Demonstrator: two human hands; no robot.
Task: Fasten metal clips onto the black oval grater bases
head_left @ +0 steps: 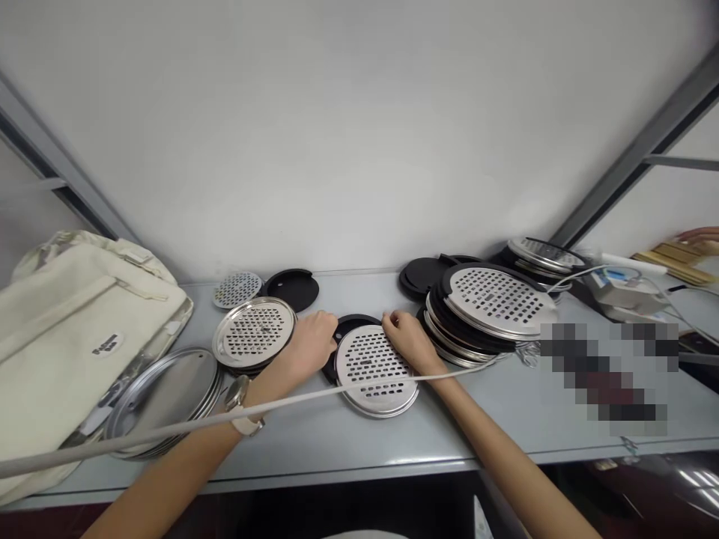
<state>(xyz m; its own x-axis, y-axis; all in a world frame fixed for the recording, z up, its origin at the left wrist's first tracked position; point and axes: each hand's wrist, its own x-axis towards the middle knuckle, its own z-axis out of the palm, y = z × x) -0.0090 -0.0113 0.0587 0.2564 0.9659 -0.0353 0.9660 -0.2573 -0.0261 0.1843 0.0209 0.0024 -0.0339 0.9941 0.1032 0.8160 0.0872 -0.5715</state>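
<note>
Perforated disc (377,374), partly over black tray (349,323), right hand (409,338) alongside

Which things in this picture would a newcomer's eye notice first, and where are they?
Likely first is the perforated metal plate in the middle, partly over a black disc, with the left hand at the disc's left side and the right hand at the plate's upper right. Next come the stack of metal and black discs further right, and the large cream bag at the far left.
</note>
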